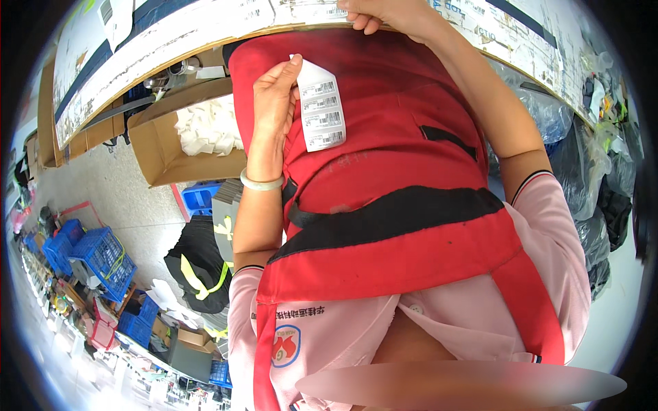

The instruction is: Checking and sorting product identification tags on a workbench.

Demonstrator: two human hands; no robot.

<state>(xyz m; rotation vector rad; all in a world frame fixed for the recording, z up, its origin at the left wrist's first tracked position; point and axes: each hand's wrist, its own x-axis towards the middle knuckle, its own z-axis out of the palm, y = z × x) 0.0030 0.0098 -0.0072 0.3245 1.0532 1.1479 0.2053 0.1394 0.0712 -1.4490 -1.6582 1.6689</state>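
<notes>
My left hand [275, 96] pinches the top of a white strip of barcode labels [322, 116] between thumb and fingers. The strip hangs in front of my red apron [384, 103], with several printed labels one below another. At the top edge of the view, my right hand [394, 15] rests at the near edge of the white worktable [274, 17]. Its fingers are curled, with the fingertips beside a printed label on the tabletop. The frame cuts off part of this hand, and whatever it pinches is hidden.
Left of my legs stands an open cardboard box [154, 147] holding cream-coloured pieces. Blue plastic crates [106, 260] and a black bundle with a yellow-green tie [199, 264] sit on the floor. Filled plastic bags [579, 164] are piled at the right.
</notes>
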